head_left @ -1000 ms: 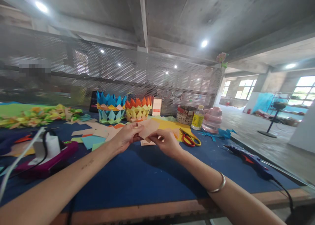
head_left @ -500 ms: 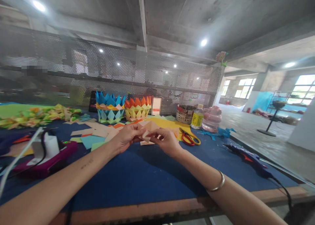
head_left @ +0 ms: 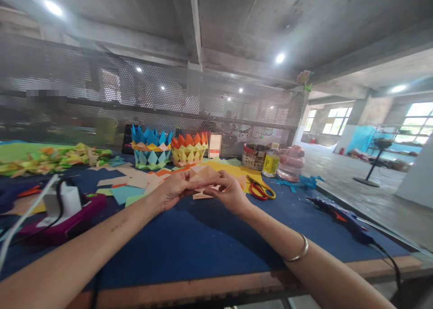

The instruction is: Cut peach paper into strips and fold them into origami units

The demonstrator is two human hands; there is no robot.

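Observation:
Between my two hands is a peach sheet of paper (head_left: 202,173) with creases in it. My left hand (head_left: 175,189) pinches its left side. From the right, my right hand (head_left: 230,191) has its fingers closed on the lower edge, the thumb beneath. Another peach paper piece (head_left: 200,196) lies on the blue table just below the held sheet. Loose coloured paper squares (head_left: 126,192) spread out left of my hands. Behind them stand two folded-paper baskets, a blue-topped basket (head_left: 152,149) and an orange-topped basket (head_left: 189,149).
Red and yellow scissors (head_left: 260,189) lie right of my hands, before a yellow-labelled bottle (head_left: 271,161) and a pink bottle (head_left: 291,163). A glue gun (head_left: 345,219) with a cord rests at right. On the left are a purple power strip (head_left: 93,205) and a folded-paper pile (head_left: 57,159).
My right fingers have moved up and across the front of the peach paper, flattening the flap that stood up between the hands. My left hand has barely moved.

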